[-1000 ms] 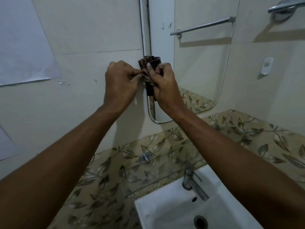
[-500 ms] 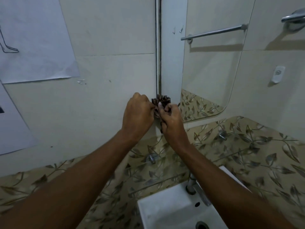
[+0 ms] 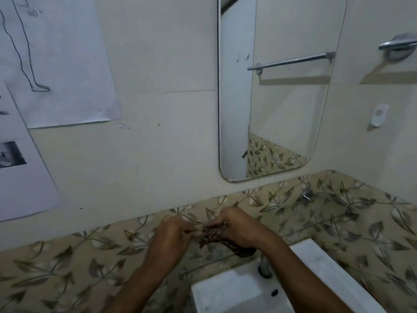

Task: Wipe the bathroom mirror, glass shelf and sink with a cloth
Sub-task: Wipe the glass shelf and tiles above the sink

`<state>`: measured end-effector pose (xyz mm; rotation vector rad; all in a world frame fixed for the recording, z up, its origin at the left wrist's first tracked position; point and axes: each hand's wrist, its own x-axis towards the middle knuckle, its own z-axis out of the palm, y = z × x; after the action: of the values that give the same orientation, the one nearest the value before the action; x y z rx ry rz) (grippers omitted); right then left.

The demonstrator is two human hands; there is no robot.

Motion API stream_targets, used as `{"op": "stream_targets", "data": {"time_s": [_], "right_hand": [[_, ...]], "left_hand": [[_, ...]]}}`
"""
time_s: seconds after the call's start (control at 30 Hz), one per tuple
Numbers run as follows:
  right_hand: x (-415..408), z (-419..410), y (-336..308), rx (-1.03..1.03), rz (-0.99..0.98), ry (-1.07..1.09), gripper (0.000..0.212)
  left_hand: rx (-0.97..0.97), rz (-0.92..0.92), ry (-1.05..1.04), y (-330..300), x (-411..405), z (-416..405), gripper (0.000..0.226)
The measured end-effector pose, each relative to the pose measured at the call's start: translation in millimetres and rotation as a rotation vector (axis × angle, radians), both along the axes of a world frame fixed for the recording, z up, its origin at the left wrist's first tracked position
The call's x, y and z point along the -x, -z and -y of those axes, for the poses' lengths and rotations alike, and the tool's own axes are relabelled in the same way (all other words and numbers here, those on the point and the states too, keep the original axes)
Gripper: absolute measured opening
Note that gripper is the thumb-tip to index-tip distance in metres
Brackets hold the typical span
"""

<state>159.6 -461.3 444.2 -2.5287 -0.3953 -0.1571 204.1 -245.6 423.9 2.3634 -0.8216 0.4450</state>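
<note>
A dark patterned cloth (image 3: 216, 239) is bunched between both hands, low in front of the leaf-patterned tile band. My left hand (image 3: 171, 238) pinches its left end. My right hand (image 3: 242, 229) grips the rest, with a tail of cloth hanging beneath the wrist. The mirror (image 3: 277, 93) hangs on the wall above and to the right, apart from both hands. The white sink (image 3: 228, 292) sits below my hands, its faucet (image 3: 264, 267) partly hidden by my right forearm. A glass shelf edge (image 3: 334, 222) runs faintly across the tile band.
Paper sheets (image 3: 61, 64) are stuck on the wall at the left. A chrome bracket (image 3: 399, 45) and a small white hook (image 3: 379, 115) sit on the right wall. A shelf mount (image 3: 306, 195) protrudes from the tile band.
Both hands have come down with the cloth from the mirror's left edge to just above the sink. The view has tilted so that more of the mirror shows.
</note>
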Motion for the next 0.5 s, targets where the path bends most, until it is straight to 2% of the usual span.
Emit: {"op": "stream_targets", "data": {"time_s": [0.1,0.2,0.27,0.37,0.5], "right_hand": [[1,-29,13,-0.012,0.01,0.027,0.026],[-8,-61,33,-0.061,0.166,0.157,0.029],[-11,-84,54,-0.088,0.162,0.246,0.03],[-9,-100,77,0.205,0.295,0.271,0.032],[-5,-86,79,0.374,0.339,0.122,0.044]], "left_hand": [[0.038,-0.106,-0.088,15,14,-11,0.016],[0.092,-0.167,-0.176,25,18,-18,0.019],[0.067,-0.167,-0.212,29,16,-21,0.022],[0.035,-0.15,-0.216,34,11,-24,0.024],[0.075,-0.113,-0.153,42,12,-29,0.024]]}}
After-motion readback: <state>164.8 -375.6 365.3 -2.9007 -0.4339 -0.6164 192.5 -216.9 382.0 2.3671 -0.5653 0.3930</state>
